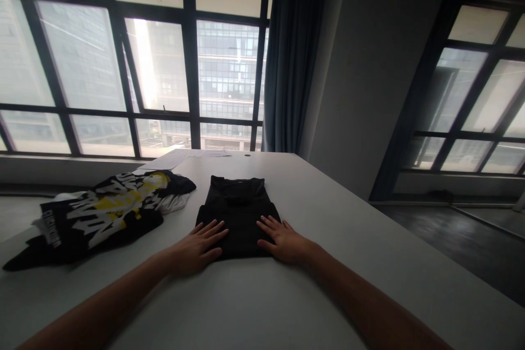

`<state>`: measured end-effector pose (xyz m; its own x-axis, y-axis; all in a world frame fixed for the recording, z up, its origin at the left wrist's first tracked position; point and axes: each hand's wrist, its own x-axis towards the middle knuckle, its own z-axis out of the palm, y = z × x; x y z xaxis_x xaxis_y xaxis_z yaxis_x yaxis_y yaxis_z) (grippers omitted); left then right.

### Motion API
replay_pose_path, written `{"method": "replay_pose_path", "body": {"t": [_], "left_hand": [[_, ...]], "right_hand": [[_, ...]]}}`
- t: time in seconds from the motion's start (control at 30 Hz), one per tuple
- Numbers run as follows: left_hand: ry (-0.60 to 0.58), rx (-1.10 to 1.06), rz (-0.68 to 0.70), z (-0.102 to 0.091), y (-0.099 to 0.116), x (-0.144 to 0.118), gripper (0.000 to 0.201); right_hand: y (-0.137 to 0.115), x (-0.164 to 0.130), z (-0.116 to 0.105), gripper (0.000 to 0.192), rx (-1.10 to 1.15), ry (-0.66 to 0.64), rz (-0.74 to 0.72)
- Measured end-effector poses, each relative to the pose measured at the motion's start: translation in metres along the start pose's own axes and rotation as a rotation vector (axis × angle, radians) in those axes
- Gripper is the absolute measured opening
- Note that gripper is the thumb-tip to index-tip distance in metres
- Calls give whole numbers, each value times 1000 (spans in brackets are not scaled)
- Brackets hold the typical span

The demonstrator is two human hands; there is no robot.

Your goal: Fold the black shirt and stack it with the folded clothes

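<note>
A black T-shirt, folded into a compact rectangle, lies on the white table with its collar toward the window. My left hand rests flat on the near left part of it, fingers spread. On the near right part lies my right hand, also flat with its fingers apart. Neither hand grips the cloth. To the left is a loose heap of clothes, with a black garment printed in white and yellow on top and some white cloth under it.
Papers lie at the table's far left, with a small round cable hole near the far edge. Behind the table hang a dark blue curtain and a large window. The table's right edge drops to a dark floor.
</note>
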<state>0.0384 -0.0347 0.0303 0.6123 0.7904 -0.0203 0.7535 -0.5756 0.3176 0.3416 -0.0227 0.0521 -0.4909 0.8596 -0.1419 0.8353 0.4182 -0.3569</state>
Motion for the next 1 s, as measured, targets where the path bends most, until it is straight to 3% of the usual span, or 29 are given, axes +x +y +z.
{"method": "replay_pose_path", "body": {"t": [0.1, 0.2, 0.37, 0.57, 0.67, 0.8, 1.0], "left_hand": [[6, -51, 17, -5, -8, -3, 65], [94, -91, -69, -12, -26, -4, 64], [115, -17, -224, -12, -56, -1, 66], [144, -50, -125, -19, -71, -14, 57], [142, -147, -79, -22, -73, -21, 55], [217, -207, -38, -19, -64, -15, 40], [316, -193, 48, -29, -45, -9, 34]], "right_hand": [[9, -3, -5, 75, 24, -27, -25], [23, -3, -12, 73, 80, 46, -75], [47, 5, -13, 60, 82, 98, 42], [60, 1, -23, 53, 127, 200, 21], [63, -5, -31, 60, 126, 197, -38], [61, -4, -31, 43, 163, 189, -128], [50, -5, -35, 26, 184, 332, -174]]}}
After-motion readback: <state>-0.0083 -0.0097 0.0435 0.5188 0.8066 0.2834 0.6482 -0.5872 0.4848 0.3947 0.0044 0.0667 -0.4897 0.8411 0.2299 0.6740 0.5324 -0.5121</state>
